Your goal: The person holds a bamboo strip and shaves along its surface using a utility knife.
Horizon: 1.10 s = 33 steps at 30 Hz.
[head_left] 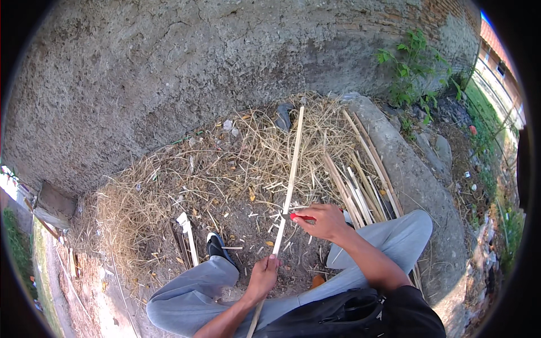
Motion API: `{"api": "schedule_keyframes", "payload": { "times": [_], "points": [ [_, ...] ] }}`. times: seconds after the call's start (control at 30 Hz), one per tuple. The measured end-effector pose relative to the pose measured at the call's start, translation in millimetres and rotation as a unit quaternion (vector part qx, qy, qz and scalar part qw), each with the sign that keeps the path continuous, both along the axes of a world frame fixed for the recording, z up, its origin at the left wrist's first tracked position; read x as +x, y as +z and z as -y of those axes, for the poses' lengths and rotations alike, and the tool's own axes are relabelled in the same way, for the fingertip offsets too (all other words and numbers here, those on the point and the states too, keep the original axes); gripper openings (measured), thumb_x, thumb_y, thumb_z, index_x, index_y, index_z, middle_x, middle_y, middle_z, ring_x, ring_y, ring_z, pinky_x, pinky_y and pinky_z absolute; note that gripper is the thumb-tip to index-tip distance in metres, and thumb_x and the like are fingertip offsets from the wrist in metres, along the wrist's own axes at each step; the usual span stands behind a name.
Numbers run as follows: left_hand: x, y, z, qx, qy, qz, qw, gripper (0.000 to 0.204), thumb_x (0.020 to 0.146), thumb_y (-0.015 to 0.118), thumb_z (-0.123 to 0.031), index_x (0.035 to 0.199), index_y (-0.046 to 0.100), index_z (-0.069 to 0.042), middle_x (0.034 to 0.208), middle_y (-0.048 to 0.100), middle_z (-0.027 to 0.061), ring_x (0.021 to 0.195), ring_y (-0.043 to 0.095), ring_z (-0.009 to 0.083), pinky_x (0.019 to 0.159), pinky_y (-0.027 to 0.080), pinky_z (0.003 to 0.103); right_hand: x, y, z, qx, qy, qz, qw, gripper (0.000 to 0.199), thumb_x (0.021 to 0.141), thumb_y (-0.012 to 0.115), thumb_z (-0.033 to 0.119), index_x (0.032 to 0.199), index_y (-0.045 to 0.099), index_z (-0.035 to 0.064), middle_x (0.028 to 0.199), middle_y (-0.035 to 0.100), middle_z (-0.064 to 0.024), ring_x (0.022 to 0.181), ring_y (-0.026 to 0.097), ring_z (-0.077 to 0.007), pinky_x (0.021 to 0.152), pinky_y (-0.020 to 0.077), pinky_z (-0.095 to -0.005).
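Note:
A long pale wooden strip [295, 152], bamboo by its look, slants from between my legs up toward the wall. My left hand [263, 280] is closed around its lower part. My right hand [322, 222] grips a small red-handled tool [295, 216], whose short dark head touches the strip about midway along. What kind of tool it is cannot be made out. Light shavings [270, 243] lie scattered on the soil beneath the strip. My legs in grey trousers [194, 293] are bent to either side, and the strip's lower end passes over them.
Several split strips [360, 194] lie bundled at the right, beside a stone ledge [431, 225]. Dry straw [225, 160] covers the ground before a rough wall [197, 62]. Another pale strip [190, 242] lies near my left sandal [218, 248]. A green plant [414, 67] grows by the wall.

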State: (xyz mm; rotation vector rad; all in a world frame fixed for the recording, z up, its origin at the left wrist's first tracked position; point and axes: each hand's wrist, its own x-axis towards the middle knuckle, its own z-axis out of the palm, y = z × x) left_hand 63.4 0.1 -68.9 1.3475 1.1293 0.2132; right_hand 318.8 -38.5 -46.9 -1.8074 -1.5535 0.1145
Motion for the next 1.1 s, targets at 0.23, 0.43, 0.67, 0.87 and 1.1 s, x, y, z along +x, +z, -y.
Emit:
{"api": "schedule_keyframes", "payload": {
  "times": [0.23, 0.43, 0.67, 0.87, 1.1],
  "points": [
    [-3, -5, 1, 0.165, -0.045, -0.04, 0.984, 0.052, 0.109, 0.041, -0.041, 0.088, 0.061, 0.001, 0.07, 0.057, 0.0113, 0.066, 0.053, 0.0194, 0.067, 0.047, 0.04, -7, -2, -2, -0.002, 0.004, 0.043, 0.999, 0.019, 0.088, 0.077, 0.034, 0.09, 0.078, 0.0152, 0.08, 0.072, -0.0034, 0.061, 0.069, -0.0263, 0.052, 0.0539, -0.0378],
    [-3, 15, -1, 0.019, -0.072, -0.029, 0.997, 0.053, 0.109, 0.036, -0.041, 0.083, 0.059, 0.0, 0.068, 0.057, 0.0098, 0.064, 0.055, 0.0205, 0.064, 0.046, 0.039, -6, -10, -2, -0.001, 0.012, 0.086, 0.996, 0.016, 0.088, 0.077, 0.032, 0.091, 0.077, 0.0163, 0.079, 0.071, -0.002, 0.059, 0.068, -0.0247, 0.049, 0.0517, -0.0372],
    [-5, 20, -1, 0.066, -0.08, -0.042, 0.994, 0.053, 0.11, 0.035, -0.039, 0.079, 0.058, -0.002, 0.066, 0.057, 0.0097, 0.061, 0.056, 0.0217, 0.063, 0.046, 0.04, -5, -18, -6, 0.048, 0.003, 0.041, 0.998, 0.014, 0.086, 0.078, 0.029, 0.091, 0.077, 0.0163, 0.078, 0.07, -0.001, 0.059, 0.068, -0.0243, 0.049, 0.0513, -0.0365],
    [-11, 23, -1, 0.11, -0.121, -0.08, 0.983, 0.049, 0.109, 0.037, -0.036, 0.08, 0.058, -0.002, 0.067, 0.058, 0.0146, 0.063, 0.061, 0.0304, 0.066, 0.048, 0.044, 0, -28, -10, 0.02, -0.013, 0.04, 0.999, 0.018, 0.09, 0.073, 0.035, 0.089, 0.077, 0.0179, 0.078, 0.072, -0.0048, 0.057, 0.068, -0.0282, 0.048, 0.0523, -0.0399],
    [-10, 29, 4, 0.103, -0.121, -0.069, 0.985, 0.049, 0.11, 0.037, -0.037, 0.078, 0.053, -0.004, 0.064, 0.05, 0.0054, 0.057, 0.05, 0.0165, 0.058, 0.043, 0.037, 11, -38, -17, -0.011, -0.037, 0.031, 0.999, 0.019, 0.091, 0.071, 0.034, 0.089, 0.076, 0.0167, 0.079, 0.072, -0.005, 0.058, 0.067, -0.0281, 0.049, 0.0526, -0.0407]
  ]
}}
